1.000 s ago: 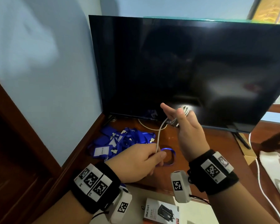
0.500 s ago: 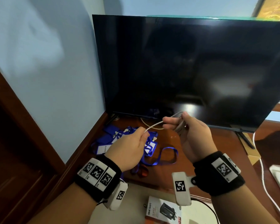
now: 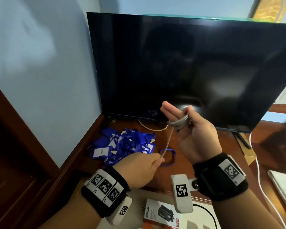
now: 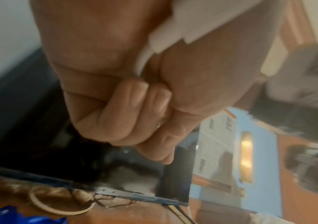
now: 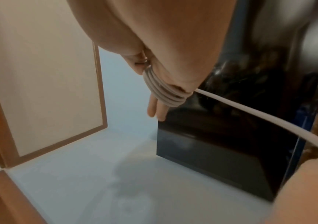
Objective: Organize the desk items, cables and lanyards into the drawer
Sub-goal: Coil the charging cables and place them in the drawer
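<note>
A white cable [image 3: 168, 142] is wound in several turns round the straight fingers of my right hand [image 3: 178, 114], held up in front of the TV, and the thumb pins the coil [image 5: 164, 91]. A taut strand [image 5: 269, 121] runs down to my left hand [image 3: 160, 160], which pinches the cable between thumb and curled fingers [image 4: 135, 100] above the desk. A pile of blue lanyards with badge holders [image 3: 122, 144] lies on the desk's left corner. Below the desk edge is a pale drawer floor [image 3: 157, 194].
A large black TV [image 3: 188, 71] stands at the back of the wooden desk [image 3: 196, 146]. A boxed adapter [image 3: 162, 212] and a black cable [image 3: 206, 212] lie in the drawer. Another white cable [image 3: 259, 176], a white cloth [image 3: 282, 187] and a cardboard piece [image 3: 249, 156] lie at right.
My left hand has dropped from beside the right hand toward the desk, drawing the strand down. My right hand's fingers have straightened again with the coil round them.
</note>
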`<move>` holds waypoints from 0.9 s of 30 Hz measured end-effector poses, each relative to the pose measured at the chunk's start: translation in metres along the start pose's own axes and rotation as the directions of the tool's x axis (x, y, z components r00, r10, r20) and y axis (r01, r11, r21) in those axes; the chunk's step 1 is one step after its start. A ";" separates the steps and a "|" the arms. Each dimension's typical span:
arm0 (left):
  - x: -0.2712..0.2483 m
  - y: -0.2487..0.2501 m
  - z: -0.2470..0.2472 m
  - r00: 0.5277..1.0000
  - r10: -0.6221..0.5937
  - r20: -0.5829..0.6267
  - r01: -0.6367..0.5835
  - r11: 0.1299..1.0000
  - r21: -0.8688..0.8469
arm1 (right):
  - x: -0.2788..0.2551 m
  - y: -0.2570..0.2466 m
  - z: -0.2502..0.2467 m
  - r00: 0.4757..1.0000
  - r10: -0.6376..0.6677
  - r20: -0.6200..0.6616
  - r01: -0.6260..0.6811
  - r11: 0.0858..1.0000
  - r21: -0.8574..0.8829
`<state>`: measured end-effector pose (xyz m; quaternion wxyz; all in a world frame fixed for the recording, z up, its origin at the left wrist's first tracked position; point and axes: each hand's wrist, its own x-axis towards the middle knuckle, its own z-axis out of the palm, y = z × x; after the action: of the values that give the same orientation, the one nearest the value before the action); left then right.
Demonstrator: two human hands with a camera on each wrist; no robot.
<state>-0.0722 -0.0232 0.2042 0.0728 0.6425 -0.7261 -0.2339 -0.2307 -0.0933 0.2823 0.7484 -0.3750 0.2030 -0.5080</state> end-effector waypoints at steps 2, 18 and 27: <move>-0.010 0.010 -0.003 0.998 0.059 -0.033 -0.057 0.997 0.042 | 0.005 0.009 -0.014 0.998 -0.053 -0.044 0.043 0.978 -0.203; -0.022 -0.010 -0.073 0.992 0.117 -0.047 -0.069 0.814 0.577 | -0.014 0.063 -0.054 0.940 0.336 0.065 -0.086 0.414 -0.906; -0.014 -0.045 -0.047 0.897 0.203 -0.394 -0.214 0.977 0.015 | -0.015 0.057 -0.031 0.893 0.355 0.277 -0.214 0.876 -0.433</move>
<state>-0.0101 -0.0240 0.2291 0.2507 0.5937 -0.7579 -0.1014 -0.2234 -0.0795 0.2174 0.7495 -0.5659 0.2185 -0.2652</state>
